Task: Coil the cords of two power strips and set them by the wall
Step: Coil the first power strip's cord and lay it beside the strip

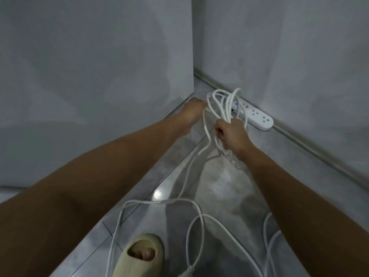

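step: mid-coil on one cord, judged from the loops already gathered.
right hand (229,134): fist closed around the bundle of cord loops (223,104); loops stick up above the fist and hang below it.
left hand (191,114): blurred, at the top of the loops, seems to be pinching a strand; exact finger pose can't tell.
power strip (257,116): white, flat on the floor (219,182), against the base of the right wall (289,56), near the corner. Already where it belongs, imo.
loose cord (159,201): long slack trails from the hands back across the floor toward the near edge, big open curls.
how to: keep loop size equal, feed slack w/ left hand, let right hand only clamp. Give each turn a slight twist so it lies flat, no figure-8s.
obstacle: slipper foot (139,254) sits just beside the slack; cord may snag under it when pulled.
obstacle 2: curls cross each other near the floor's near edge, could knot if yanked.
2nd strip: not identifiable in view; more cord (267,246) at near right, owner unclear.
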